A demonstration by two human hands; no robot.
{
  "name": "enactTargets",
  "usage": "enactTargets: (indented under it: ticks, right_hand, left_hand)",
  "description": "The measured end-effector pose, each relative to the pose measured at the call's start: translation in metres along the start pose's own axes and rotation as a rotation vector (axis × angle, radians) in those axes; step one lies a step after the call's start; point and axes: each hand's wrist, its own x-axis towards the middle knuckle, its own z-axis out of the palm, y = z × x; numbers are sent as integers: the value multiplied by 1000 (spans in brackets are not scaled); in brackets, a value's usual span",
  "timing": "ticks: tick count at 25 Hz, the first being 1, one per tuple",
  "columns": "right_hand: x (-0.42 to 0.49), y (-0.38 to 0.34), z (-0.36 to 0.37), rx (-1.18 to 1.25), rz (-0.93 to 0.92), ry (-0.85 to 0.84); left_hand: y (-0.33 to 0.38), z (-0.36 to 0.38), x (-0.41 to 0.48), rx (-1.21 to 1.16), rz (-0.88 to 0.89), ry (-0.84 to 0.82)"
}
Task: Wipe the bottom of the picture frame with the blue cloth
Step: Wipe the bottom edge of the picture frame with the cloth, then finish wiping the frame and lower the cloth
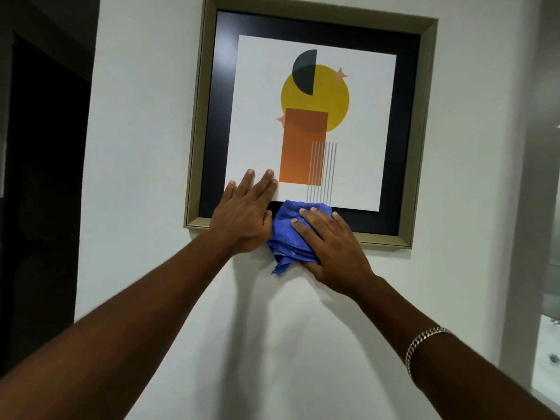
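White wall (145, 147) fills most of the head view, with a dark doorway (42, 183) at the left edge and a pale glossy surface at the far right. On the wall hangs the picture frame (419, 140), a muted gold moulding around a dark mat and a print (357, 131) of a yellow circle, a dark half-disc, an orange rectangle and thin grey lines.

My left hand (245, 213) lies flat and spread open over the frame's lower left part, fingertips on the print, palm across the bottom moulding; its grip holds nothing. My right hand (330, 247) presses the blue cloth (288, 237) against the frame's bottom edge, just beside the left hand. Its fingers are stretched over the bunched cloth, and a thumb seems to tuck under it, so the grip is a loose clasp on the cloth. The cloth covers the bottom moulding near its middle, reaches the dark mat above, and hangs onto the wall below. A silver chain bracelet (424, 344) circles my right wrist.
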Motion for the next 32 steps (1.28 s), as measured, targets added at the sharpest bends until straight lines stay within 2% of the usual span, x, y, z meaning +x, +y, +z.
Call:
enactTargets:
  ticks: [2, 3, 5, 7, 8, 9, 10, 12, 13, 15, 17, 19, 21, 22, 23, 25, 28, 29, 32]
  right_hand:
    - [-1, 10, -13, 104, -15, -54]
    - [-1, 14, -18, 155, -19, -90]
    - [1, 18, -26, 219, -25, -151]
    - [2, 21, -32, 245, -24, -172]
    - [1, 22, -35, 255, -19, -186]
    - [0, 23, -37, 270, -6, -199]
    - [-2, 24, -40, 293, 17, -202]
    - [-7, 24, -45, 359, 73, -183]
    - [-11, 24, -48, 403, 104, -160]
    - [-25, 21, -54, 505, 149, -93]
    - [-50, 22, -59, 559, 144, -68]
    - [-78, 25, -63, 545, 89, -87]
    - [-115, 32, -63, 598, 97, -142]
    - [-134, 32, -62, 678, 157, -171]
    - [-154, 31, -61, 790, 252, -168]
    - [-195, 25, -50, 977, 473, -30]
    - [-258, 10, -20, 1000, 871, 216]
    - [-282, 6, -7, 1002, 1024, 216]
    - [-375, -6, 46, 1079, 1425, -80]
  left_hand:
    - [19, -2, -12, -77, -85, 75]
    - [31, 0, -23, -168, -148, 180]
    - [61, 8, -48, -418, -302, 464]
    - [91, 22, -76, -720, -510, 592]
    - [103, 27, -88, -950, -673, 556]
    - [110, 30, -94, -1180, -849, 427]
    - [116, 32, -96, -1372, -992, 224]
    - [122, 34, -92, -1671, -1072, -164]
    - [127, 36, -88, -1847, -1042, -256]
    - [139, 37, -79, -2219, -931, -274]
    - [147, 38, -71, -2447, -919, -210]
    - [147, 40, -68, -2434, -930, -188]
    - [161, 48, -73, -2272, -877, -308]
    - [171, 55, -79, -2163, -863, -361]
    - [184, 64, -87, -2060, -876, -384]
    - [211, 90, -105, -1931, -942, -357]
    - [246, 139, -145, -1903, -982, -287]
    - [258, 159, -162, -1909, -1006, -305]
    - [300, 230, -233, -1856, -1160, -455]
